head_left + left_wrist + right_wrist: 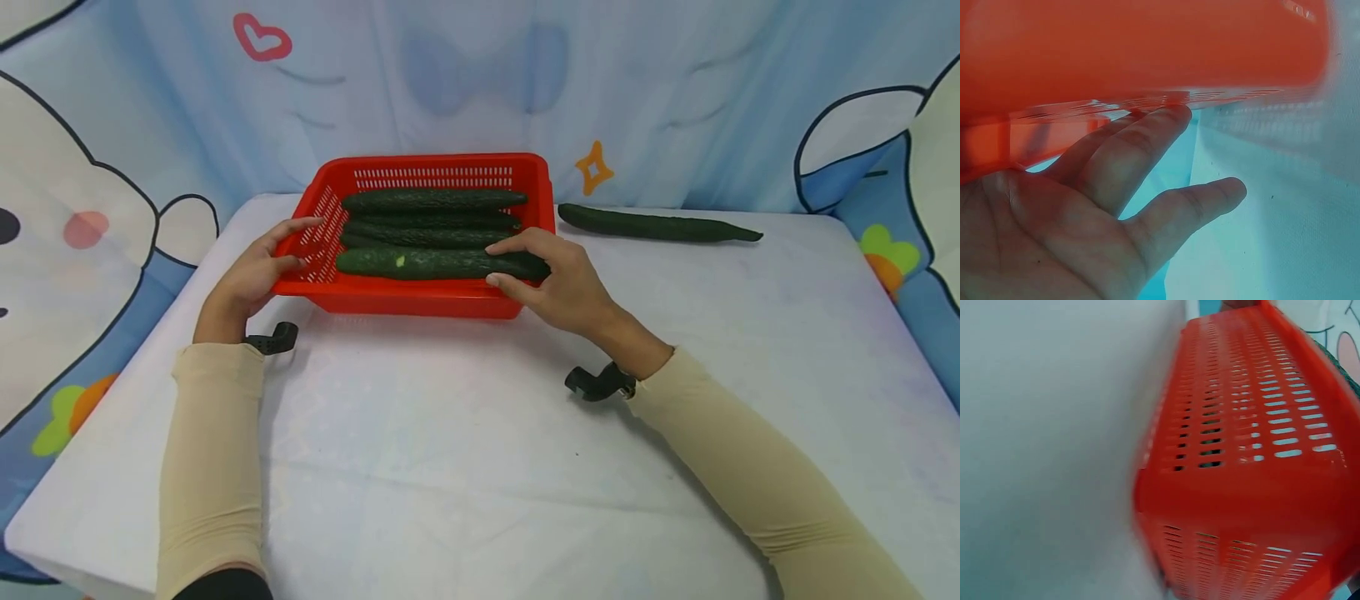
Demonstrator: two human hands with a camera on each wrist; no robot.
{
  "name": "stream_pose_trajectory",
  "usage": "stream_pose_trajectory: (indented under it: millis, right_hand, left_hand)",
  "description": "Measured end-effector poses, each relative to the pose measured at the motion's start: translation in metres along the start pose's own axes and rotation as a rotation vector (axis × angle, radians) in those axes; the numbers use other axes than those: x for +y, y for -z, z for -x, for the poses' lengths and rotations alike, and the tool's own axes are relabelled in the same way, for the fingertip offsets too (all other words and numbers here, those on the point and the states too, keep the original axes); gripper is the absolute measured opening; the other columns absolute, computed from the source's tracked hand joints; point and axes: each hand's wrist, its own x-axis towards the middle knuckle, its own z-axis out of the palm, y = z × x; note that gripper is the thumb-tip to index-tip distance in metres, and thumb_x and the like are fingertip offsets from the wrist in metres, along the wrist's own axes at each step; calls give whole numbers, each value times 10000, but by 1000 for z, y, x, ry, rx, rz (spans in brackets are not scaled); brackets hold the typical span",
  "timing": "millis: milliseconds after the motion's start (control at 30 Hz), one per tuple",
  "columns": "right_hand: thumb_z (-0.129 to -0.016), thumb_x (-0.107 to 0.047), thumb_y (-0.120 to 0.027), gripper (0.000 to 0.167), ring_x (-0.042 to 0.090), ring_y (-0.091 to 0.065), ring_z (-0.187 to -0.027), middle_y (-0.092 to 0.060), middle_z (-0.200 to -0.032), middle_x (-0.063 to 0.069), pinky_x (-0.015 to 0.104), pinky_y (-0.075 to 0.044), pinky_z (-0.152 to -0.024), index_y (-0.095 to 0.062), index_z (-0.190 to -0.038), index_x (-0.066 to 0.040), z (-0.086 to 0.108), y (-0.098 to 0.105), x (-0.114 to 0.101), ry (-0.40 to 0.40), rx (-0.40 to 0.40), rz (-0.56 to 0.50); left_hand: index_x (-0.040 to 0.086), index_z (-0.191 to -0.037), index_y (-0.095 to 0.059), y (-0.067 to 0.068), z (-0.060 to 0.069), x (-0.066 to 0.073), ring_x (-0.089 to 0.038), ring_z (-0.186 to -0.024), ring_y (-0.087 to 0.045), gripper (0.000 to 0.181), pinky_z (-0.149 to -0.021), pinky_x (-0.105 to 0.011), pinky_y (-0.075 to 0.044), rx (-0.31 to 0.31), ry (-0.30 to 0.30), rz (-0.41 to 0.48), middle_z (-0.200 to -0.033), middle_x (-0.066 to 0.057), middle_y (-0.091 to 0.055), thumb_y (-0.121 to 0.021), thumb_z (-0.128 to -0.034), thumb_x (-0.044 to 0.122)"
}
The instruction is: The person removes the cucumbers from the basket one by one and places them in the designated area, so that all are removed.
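A red slotted basket (405, 300) holds several dark green cucumbers lying side by side. My left hand (251, 271) grips the basket's left end, with a finger and the thumb over the rim; the left wrist view shows other fingers of this hand (1104, 187) against the basket's outside (1147, 50). With thumb and fingers, my right hand (566, 279) pinches the right end of the front cucumber (435, 262), at the basket's front right. The right wrist view shows the basket's slotted outer wall (1241, 500), but the right hand's grip is hidden there.
Another cucumber (660, 226) lies on the white-covered table (465, 450), just right of the basket. Behind the table hangs a blue patterned curtain (637, 67). A small black device (600, 383) is on the right wrist, another (273, 339) on the left.
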Motion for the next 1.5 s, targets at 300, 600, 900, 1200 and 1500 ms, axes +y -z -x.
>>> stream_pose_trajectory:
  millis: [300,600,900,1200,1500]
  right_hand:
    - [-806,-45,-786,340,79,-589,-845,-694,-1058,80,129,-492,-703,-693,-1134,-48,-3,46,1,-62,81,23]
    - [-777,3,-762,299,-26,-619,-778,-659,-989,-145,124,-478,-678,-712,-1072,2,7,106,30,-191,256,27]
    - [-781,44,-727,286,-14,-627,-765,-666,-940,-172,159,-484,-692,-717,-1066,56,27,153,63,-260,306,-6]
    - [-795,-25,-756,286,0,-576,-718,-638,-908,-189,122,-450,-621,-740,-1080,-22,46,181,84,-447,343,79]
    - [-806,-124,-784,252,14,-498,-720,-587,-926,-303,177,-366,-547,-749,-1054,-100,58,184,94,-530,226,220]
  left_hand:
    - [392,-1503,-348,-2,2,-1,-310,-1328,-387,609,-807,-214,-574,8,2,-25,-1593,-105,-213,-446,-1003,58]
    - [363,-1508,-345,-2,3,0,-315,-1331,-384,611,-807,-217,-575,-1,4,-13,-1591,-103,-208,-440,-998,40]
    - [371,-1510,-344,-2,3,0,-313,-1340,-368,617,-813,-223,-576,-10,1,-1,-1586,-99,-207,-429,-1000,35]
    - [356,-1519,-334,-2,3,1,-314,-1362,-345,615,-829,-232,-576,-22,-15,3,-1587,-98,-202,-422,-1004,32]
    - [383,-1503,-349,-1,3,1,-299,-1341,-366,608,-810,-215,-576,-16,-13,-3,-1577,-96,-217,-421,-1008,39]
